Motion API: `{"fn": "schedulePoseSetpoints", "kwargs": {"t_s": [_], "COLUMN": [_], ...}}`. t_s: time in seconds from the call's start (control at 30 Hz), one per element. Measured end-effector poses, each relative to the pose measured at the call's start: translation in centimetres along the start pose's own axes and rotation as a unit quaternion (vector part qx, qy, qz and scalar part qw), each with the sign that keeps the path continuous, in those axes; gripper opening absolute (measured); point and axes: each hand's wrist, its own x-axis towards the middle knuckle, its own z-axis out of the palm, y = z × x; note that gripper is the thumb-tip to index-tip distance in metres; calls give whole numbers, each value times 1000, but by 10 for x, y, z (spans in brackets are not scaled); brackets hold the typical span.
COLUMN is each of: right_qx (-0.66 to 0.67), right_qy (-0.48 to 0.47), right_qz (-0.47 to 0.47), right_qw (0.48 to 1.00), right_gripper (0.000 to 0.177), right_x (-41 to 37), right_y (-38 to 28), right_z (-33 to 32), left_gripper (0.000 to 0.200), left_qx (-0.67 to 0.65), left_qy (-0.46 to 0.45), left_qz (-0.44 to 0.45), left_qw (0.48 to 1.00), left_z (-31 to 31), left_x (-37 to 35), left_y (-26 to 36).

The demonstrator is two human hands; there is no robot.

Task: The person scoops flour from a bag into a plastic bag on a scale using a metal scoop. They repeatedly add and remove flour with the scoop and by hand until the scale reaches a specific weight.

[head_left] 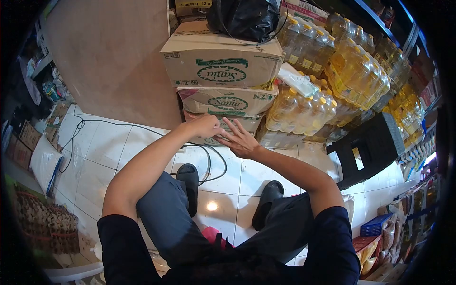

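Both hands are raised in front of the stacked cartons, above the floor. My left hand is closed, its fingers curled in where they meet the fingers of my right hand; what is inside them, if anything, is hidden. Several fingers of my right hand are stretched out and spread, with nothing visible held in it. Behind the hands stand brown Sania cooking oil cartons, their printing upside down from here. The lower carton is partly covered by my left hand.
Shrink-wrapped packs of oil bottles are piled on the right, beside a black step stool. A black plastic bag lies atop the cartons. A black cable loops over the white tiles near my sandals. A brown panel stands left.
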Motion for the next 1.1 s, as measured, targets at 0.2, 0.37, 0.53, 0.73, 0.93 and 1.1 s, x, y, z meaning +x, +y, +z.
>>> {"fn": "schedulePoseSetpoints", "kwargs": {"t_s": [0.2, 0.37, 0.53, 0.73, 0.93, 1.1], "right_qx": [2, -17, -23, -43, -64, -67], "right_qy": [20, 26, 17, 43, 21, 7], "right_qz": [-2, -21, -45, -61, -82, -67], "right_qw": [1000, 999, 999, 996, 994, 996], "right_gripper": [62, 59, 47, 45, 46, 50], "right_x": [2, 5, 9, 8, -1, -5], "right_y": [-1, 5, 12, 16, 10, -2], "right_z": [2, 3, 1, 7, 11, 10], "left_gripper": [35, 29, 28, 27, 29, 34], "left_qx": [19, -91, -163, -231, -225, -132], "left_qy": [-23, -83, -135, -159, -173, -146], "left_qz": [-4, -25, -46, -34, -38, -93], "left_qw": [1000, 992, 976, 959, 958, 976], "left_z": [-7, -12, -23, -22, -8, -10], "left_x": [2, 4, 2, 2, 1, -4], "left_y": [11, 0, -5, -15, -14, 6]}}
